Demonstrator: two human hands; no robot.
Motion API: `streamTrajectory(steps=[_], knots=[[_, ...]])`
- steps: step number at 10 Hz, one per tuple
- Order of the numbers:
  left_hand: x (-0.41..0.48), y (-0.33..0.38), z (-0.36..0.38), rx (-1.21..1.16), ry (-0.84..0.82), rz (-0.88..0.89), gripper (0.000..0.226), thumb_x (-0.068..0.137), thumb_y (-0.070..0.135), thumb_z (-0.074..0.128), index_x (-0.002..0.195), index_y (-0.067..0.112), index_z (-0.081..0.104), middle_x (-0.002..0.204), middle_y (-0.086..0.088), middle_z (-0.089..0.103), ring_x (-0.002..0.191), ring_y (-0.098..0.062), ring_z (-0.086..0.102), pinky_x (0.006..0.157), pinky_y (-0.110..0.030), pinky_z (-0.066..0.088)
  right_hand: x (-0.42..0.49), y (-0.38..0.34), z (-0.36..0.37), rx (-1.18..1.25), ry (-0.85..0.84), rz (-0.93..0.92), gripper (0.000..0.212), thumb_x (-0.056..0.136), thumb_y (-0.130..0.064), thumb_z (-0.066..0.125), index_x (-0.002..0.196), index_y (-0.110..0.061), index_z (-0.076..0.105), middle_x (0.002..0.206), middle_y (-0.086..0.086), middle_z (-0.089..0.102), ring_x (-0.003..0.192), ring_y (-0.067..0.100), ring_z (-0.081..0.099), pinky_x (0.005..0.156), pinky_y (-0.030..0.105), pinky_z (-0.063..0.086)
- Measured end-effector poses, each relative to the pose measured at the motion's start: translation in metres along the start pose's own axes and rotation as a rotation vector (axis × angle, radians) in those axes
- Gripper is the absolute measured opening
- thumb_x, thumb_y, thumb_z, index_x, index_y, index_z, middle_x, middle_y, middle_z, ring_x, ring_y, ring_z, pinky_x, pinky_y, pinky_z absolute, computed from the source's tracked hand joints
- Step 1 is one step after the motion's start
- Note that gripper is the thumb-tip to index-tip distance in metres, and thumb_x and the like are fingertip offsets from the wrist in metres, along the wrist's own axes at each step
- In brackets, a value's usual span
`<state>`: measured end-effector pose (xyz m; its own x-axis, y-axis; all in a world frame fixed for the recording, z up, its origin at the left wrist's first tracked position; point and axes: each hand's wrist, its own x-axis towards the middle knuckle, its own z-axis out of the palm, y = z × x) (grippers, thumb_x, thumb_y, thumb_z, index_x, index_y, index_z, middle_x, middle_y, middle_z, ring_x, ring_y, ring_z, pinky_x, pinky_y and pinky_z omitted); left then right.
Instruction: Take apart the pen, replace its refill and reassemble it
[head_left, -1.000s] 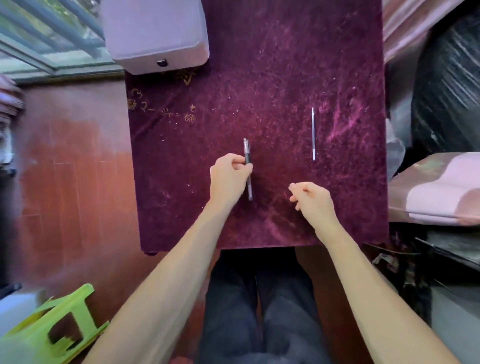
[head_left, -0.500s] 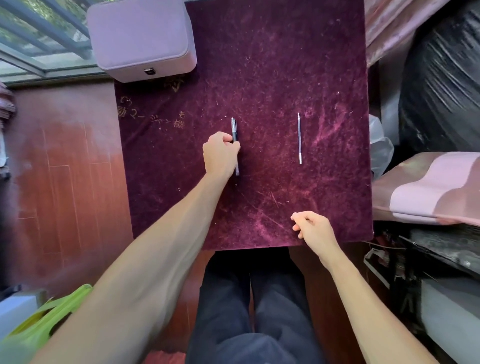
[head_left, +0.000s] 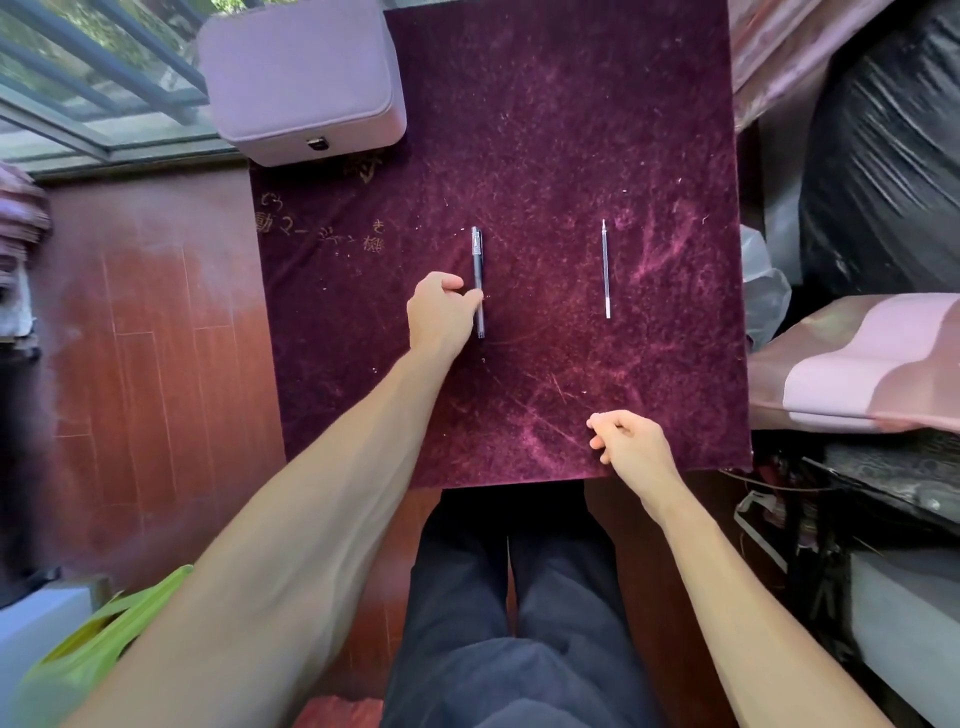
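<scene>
A black pen (head_left: 477, 260) lies lengthwise on the dark purple velvet cloth (head_left: 545, 130), clip end pointing away from me. My left hand (head_left: 441, 312) is at its near half, with thumb and forefinger pinched on the barrel. A thin clear refill (head_left: 605, 270) lies parallel to the pen, about a hand's width to its right, untouched. My right hand (head_left: 631, 447) rests near the cloth's front edge, fingers loosely curled with nothing in them.
A lilac box with a small clasp (head_left: 301, 78) stands on the cloth's far left corner. Gold characters (head_left: 322, 234) mark the cloth left of the pen. Black wrapped bundles (head_left: 883, 156) and a pink cushion (head_left: 857, 364) crowd the right side; a green stool (head_left: 104, 634) is at lower left.
My left hand slid the pen away from me until it lay level with the refill. My right hand drew back to the cloth's front edge.
</scene>
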<state>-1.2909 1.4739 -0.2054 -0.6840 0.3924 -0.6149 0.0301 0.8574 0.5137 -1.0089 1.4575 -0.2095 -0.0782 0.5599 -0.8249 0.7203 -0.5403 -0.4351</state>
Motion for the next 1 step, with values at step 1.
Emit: streamTrajectory(steps=[1], knots=[[-0.0232, -0.0187, -0.0206, -0.020, -0.043, -0.007, 0.031, 0.085, 0.026, 0.071, 0.113, 0.013, 0.073, 0.105, -0.003, 0.075, 0.102, -0.023, 0.070, 0.097, -0.037, 0.052, -0.0271, -0.0245, -0.0078, 0.010, 0.017, -0.086, 0.019, 0.104, -0.034, 0.062, 0.093, -0.030, 0.077, 0.088, -0.004, 0.077, 0.073, 0.009, 0.067, 0.070, 0.024, 0.048]])
